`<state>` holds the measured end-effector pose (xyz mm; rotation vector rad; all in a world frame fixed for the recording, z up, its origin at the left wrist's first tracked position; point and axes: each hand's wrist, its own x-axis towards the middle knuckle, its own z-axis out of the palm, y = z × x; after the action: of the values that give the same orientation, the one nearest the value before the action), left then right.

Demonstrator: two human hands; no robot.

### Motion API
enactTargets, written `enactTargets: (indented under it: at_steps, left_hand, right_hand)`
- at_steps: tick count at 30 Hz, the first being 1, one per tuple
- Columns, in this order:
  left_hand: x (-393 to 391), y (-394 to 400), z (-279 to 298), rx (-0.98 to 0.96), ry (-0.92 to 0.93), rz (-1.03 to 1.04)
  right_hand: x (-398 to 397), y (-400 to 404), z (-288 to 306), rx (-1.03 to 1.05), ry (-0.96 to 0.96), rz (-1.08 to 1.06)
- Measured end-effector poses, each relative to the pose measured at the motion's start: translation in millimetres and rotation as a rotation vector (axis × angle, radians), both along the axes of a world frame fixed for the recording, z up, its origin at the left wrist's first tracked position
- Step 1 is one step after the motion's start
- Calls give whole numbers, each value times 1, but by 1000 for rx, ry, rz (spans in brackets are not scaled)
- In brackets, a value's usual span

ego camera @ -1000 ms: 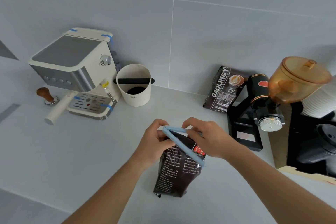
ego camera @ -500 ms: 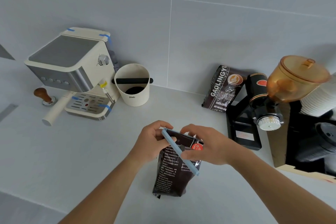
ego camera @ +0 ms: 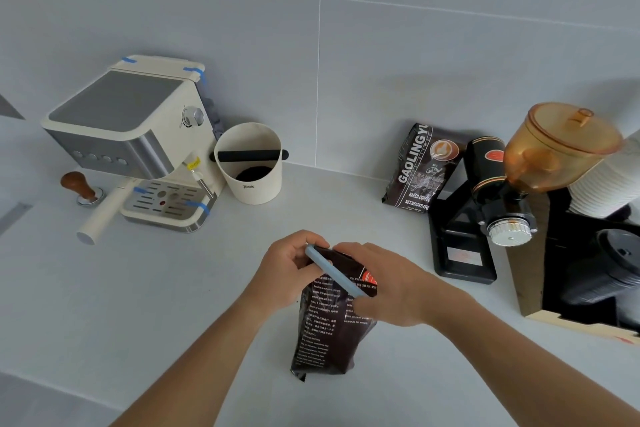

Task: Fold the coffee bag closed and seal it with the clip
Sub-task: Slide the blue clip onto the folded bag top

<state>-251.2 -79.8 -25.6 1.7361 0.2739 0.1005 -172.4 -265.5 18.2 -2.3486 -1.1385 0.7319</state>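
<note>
A dark coffee bag with white print stands upright on the grey counter, its top folded over. A light blue bar clip lies across the folded top, running from upper left to lower right, and looks closed into one bar. My left hand grips the clip's upper left end and the bag's top corner. My right hand covers the bag's right side and pinches the clip's lower right end with thumb and fingers.
A cream espresso machine with a portafilter stands at the back left, a wooden tamper beside it. A white knock box is behind the bag. A second coffee bag, a black grinder and stacked cups fill the right.
The blue clip, open in a V over the bag's top one second ago, has been pressed together into a single bar. My right hand slid down toward the clip's lower end.
</note>
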Motion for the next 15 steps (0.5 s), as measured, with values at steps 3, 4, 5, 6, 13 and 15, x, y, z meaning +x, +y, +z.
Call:
enactTargets:
  at_steps: [3,4,5,6,13,15]
  left_hand:
    - [-1,1,2,5,2,-36]
    - [-2,2,3,6,5,-47]
    - [-3,2,3,8,10,-57]
    - [-3,3,3,11,15,-68]
    - [-4,6,8,-13,46,-80]
    - [-3,6,8,24,31,-46]
  right_hand:
    - [3,-2,0,7,27,1]
    - [4,-3,0,5,26,2]
    - [5,-3,0,2,23,4]
    - [6,-4,-1,-1,19,9]
    - [12,-6,5,-2,-1,18]
    - [12,-9,1,19,18,-19]
